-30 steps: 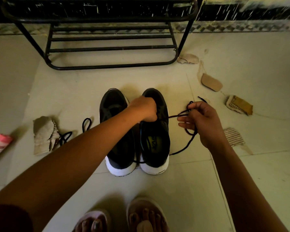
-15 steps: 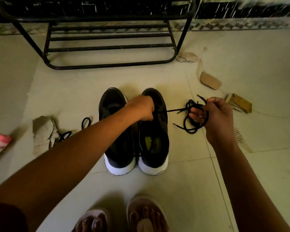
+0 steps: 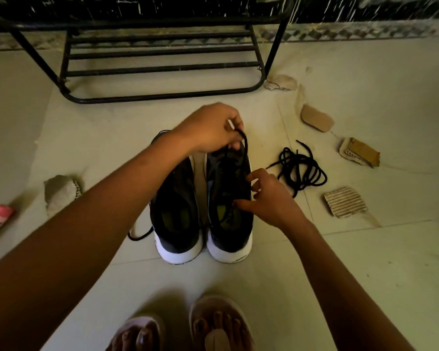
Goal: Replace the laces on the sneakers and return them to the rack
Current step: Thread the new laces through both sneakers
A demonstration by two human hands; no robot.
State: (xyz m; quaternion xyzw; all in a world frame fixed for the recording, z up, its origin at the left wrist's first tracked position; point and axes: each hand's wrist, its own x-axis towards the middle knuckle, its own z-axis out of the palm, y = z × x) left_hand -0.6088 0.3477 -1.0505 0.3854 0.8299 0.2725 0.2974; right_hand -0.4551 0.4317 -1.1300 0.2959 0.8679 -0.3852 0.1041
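Two hands at the sneakers (image 3: 180, 206): pinching the lace (image 3: 244, 142) with the left hand (image 3: 213, 127) above the toe end, holding it lengthwise back toward the right hand (image 3: 269, 198) at the collar, grip there unclear.

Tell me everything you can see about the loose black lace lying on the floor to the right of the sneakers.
The loose lace is a thin black cord heaped in slack, overlapping loops on the pale floor, just right of the right sneaker. A tip sticks out on its far side; one strand trails toward the right hand, contact unclear. Nothing else touches it.
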